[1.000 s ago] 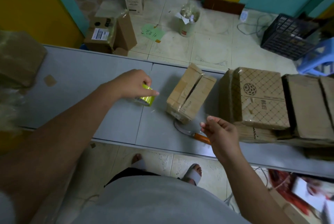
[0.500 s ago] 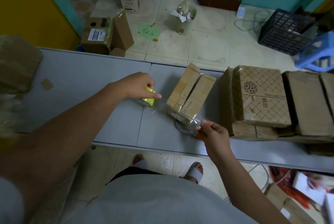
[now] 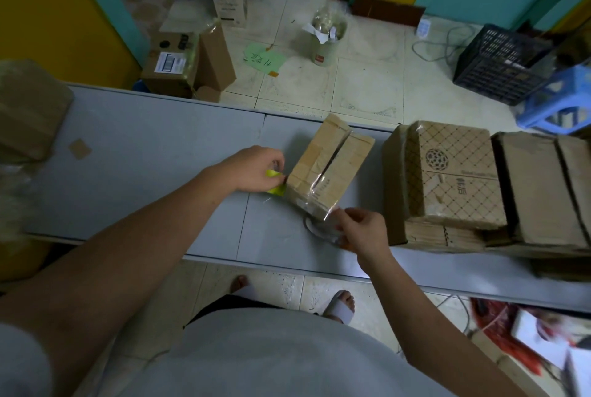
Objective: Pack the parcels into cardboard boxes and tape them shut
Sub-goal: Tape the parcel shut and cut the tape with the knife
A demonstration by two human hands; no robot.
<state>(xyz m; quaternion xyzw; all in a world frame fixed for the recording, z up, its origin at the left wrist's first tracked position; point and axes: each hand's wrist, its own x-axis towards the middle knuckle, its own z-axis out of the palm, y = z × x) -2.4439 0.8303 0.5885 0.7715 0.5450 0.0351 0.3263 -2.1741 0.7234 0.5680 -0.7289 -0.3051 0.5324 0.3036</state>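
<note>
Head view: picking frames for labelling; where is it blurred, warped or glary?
Head view: sharp at centre on the cardboard box, the tape roll in the left hand and the right hand; smeared at left edge and bottom-right corner; teal frames splay outward; faint glare on the clear tape.

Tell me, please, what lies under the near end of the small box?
A dark curved loop peeks out beneath the small box; the box and the right hand cover its rest.

Left hand (image 3: 256, 169) gripping tape roll (image 3: 275, 182), right hand (image 3: 361, 230) pinching tape (image 3: 323, 204) on box (image 3: 329, 169)
</note>
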